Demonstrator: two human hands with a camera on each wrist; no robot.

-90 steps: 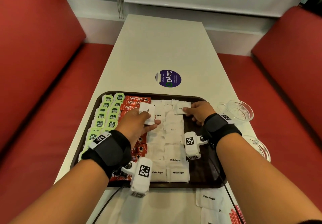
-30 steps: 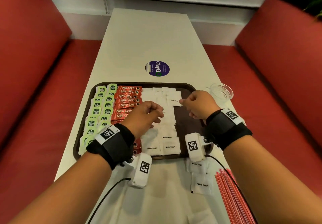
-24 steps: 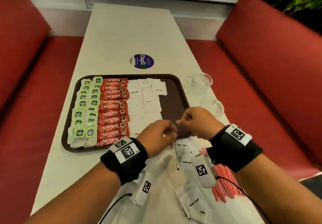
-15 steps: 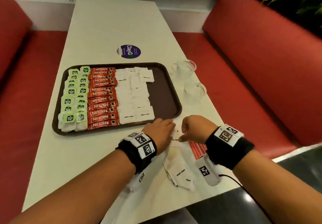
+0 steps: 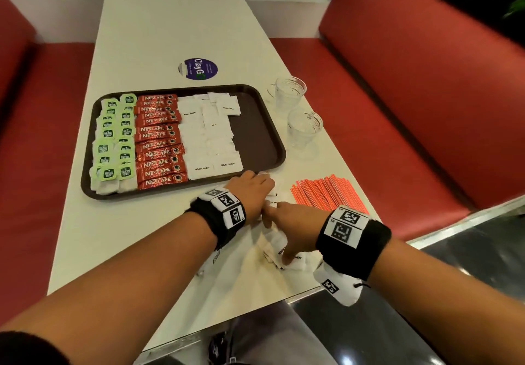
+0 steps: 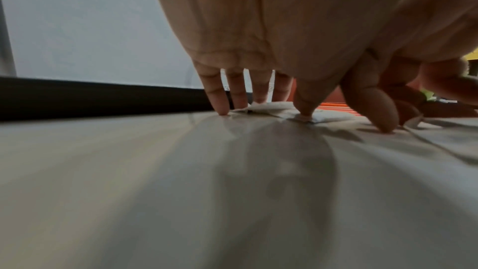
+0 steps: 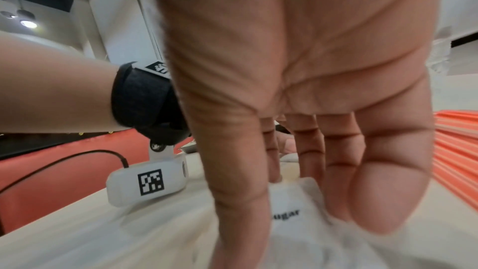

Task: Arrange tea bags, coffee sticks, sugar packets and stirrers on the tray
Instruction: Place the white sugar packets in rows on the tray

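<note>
The brown tray (image 5: 255,137) holds green tea bags (image 5: 113,143) at left, red coffee sticks (image 5: 159,143) in the middle and white sugar packets (image 5: 210,137) beside them. Its right strip is bare. Loose sugar packets (image 5: 295,262) lie on the table near the front edge, and orange stirrers (image 5: 326,194) lie to their right. My left hand (image 5: 255,188) touches the table and a packet (image 6: 269,107) with straight fingers (image 6: 220,97), just in front of the tray. My right hand (image 5: 281,222) reaches down with straight fingers onto a sugar packet (image 7: 297,218).
Two clear glass cups (image 5: 289,91) (image 5: 305,128) stand right of the tray. A round purple sticker (image 5: 198,69) lies on the table beyond the tray. Red benches flank the table. The table's front right edge is close to the loose packets.
Both hands have left the tray and come down to the loose sugar packets on the table in front of it. The view has swung right, showing the stirrers.
</note>
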